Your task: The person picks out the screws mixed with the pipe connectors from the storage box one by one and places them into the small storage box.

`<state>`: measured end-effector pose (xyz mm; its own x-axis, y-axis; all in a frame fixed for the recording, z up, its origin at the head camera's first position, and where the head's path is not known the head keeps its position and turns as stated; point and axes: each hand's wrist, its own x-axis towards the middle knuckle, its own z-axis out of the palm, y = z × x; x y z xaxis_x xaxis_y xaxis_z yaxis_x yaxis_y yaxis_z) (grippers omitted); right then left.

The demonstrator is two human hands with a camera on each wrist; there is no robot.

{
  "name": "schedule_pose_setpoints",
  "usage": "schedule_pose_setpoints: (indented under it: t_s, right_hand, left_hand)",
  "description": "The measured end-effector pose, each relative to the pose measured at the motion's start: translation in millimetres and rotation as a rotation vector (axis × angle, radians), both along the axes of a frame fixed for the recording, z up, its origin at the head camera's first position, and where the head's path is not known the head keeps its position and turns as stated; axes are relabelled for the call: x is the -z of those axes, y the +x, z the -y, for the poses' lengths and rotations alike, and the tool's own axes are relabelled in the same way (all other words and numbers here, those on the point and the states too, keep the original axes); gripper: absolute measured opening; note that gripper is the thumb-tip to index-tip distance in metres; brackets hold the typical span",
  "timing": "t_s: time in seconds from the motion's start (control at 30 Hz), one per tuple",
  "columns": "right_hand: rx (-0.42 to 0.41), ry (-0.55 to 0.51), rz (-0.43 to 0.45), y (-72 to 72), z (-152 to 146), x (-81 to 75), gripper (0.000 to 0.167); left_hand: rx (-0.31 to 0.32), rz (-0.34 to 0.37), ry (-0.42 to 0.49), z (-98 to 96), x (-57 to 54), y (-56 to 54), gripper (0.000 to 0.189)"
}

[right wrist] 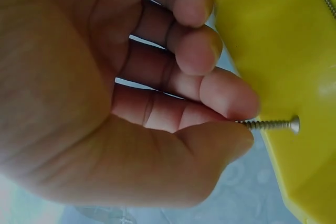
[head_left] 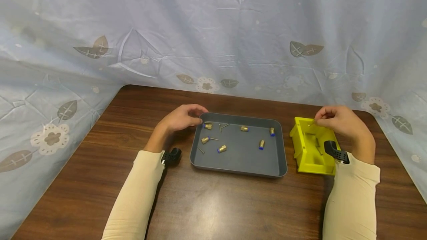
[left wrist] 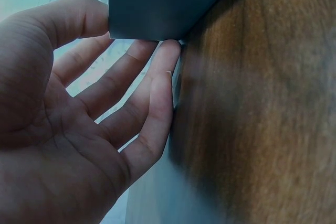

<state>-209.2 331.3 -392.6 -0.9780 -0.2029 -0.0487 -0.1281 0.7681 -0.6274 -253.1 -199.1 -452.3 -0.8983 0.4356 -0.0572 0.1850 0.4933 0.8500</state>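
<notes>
Between thumb and index finger my right hand [head_left: 341, 120] pinches a screw [right wrist: 270, 125], with its head pointing outward over the yellow bin [head_left: 302, 149]. More screws [head_left: 318, 147] lie inside that bin. At the far left corner of the grey tray [head_left: 238, 171], my left hand [head_left: 180, 118] holds the tray from outside, thumb and fingertips against its walls. Several brass fittings with blue ends [head_left: 222, 149] are spread over the tray's floor. Several loose screws [head_left: 201, 150] lie among the fittings in the tray's left half.
The tray and bin stand side by side on a dark wooden table [head_left: 213, 206], a narrow gap between them. Behind the table's far edge hangs a pale patterned curtain [head_left: 213, 40], which also runs along both sides.
</notes>
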Motion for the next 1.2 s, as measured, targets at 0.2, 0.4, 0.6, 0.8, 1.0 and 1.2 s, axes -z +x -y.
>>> schedule_pose_setpoints:
  t_s: [0.2,0.4,0.6,0.8,1.0,1.2]
  right_hand:
    - [-0.002,0.01,-0.008,0.4,-1.7,0.7,0.019]
    - [-0.001,0.025,-0.013,1.3,-0.7,-0.8,0.02]
    - [0.023,0.028,-0.01,1.0,0.5,0.3,0.022]
    - [0.008,0.027,-0.062,1.7,7.3,-1.0,0.023]
    - [-0.023,-0.029,-0.151,-1.2,20.6,-5.0,0.023]
    - [-0.076,-0.103,-0.24,-8.5,34.9,-3.3,0.023]
  left_hand:
    - [-0.002,0.0,0.009,-0.3,0.6,0.2,0.04]
    - [0.0,-0.001,0.009,-0.3,1.1,-0.3,0.04]
    - [-0.007,-0.004,-0.004,-0.7,1.1,0.1,0.04]
    - [-0.01,0.006,-0.007,-0.7,0.5,0.4,0.041]
    - [-0.009,0.007,-0.008,-0.7,-0.6,0.8,0.041]
    - [-0.011,0.007,-0.008,-1.5,-1.2,1.2,0.041]
